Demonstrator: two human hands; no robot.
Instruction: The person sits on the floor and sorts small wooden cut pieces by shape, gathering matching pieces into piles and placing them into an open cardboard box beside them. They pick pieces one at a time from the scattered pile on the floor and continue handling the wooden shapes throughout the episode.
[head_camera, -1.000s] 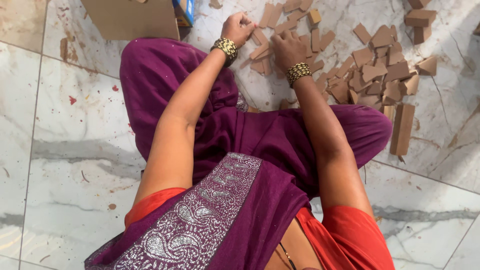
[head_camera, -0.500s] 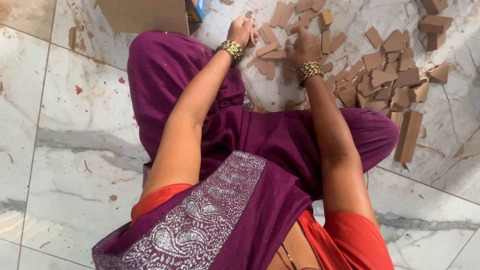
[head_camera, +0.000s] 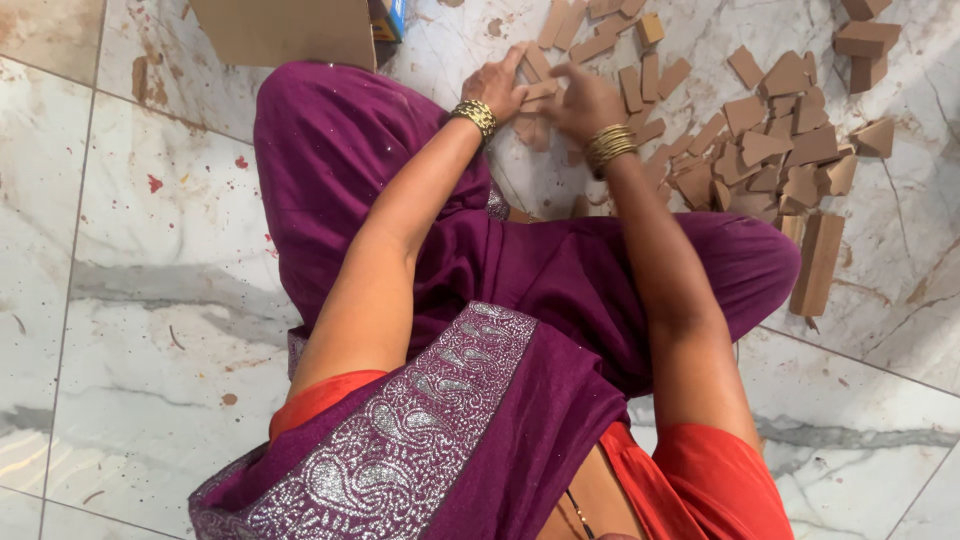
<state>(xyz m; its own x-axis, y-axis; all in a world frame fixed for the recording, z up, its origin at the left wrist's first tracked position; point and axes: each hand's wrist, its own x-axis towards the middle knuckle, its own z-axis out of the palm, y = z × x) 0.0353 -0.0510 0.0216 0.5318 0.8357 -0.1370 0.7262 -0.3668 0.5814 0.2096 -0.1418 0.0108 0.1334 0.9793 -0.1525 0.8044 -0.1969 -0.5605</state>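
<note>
I sit cross-legged on a marble floor in purple trousers. Both arms reach forward over my knees, each wrist wearing gold bangles. My left hand (head_camera: 497, 85) rests on small flat brown cardboard pieces (head_camera: 540, 92) lying on the floor, its fingers curled around one. My right hand (head_camera: 583, 100) is just beside it, fingers bent over the same little cluster and gripping a piece; its exact hold is partly hidden. A large scatter of brown cardboard pieces (head_camera: 760, 150) spreads to the right of my hands.
A brown cardboard box (head_camera: 290, 30) stands at the top left, with a blue item (head_camera: 395, 15) at its corner. A long cardboard block (head_camera: 818, 262) lies by my right knee. More blocks (head_camera: 865, 38) sit at the top right. The white marble tiles (head_camera: 150, 330) carry small red specks.
Both hands have stayed together at the cluster of pieces, shifting slightly as they handle them. The view has drifted a little; nothing else moved.
</note>
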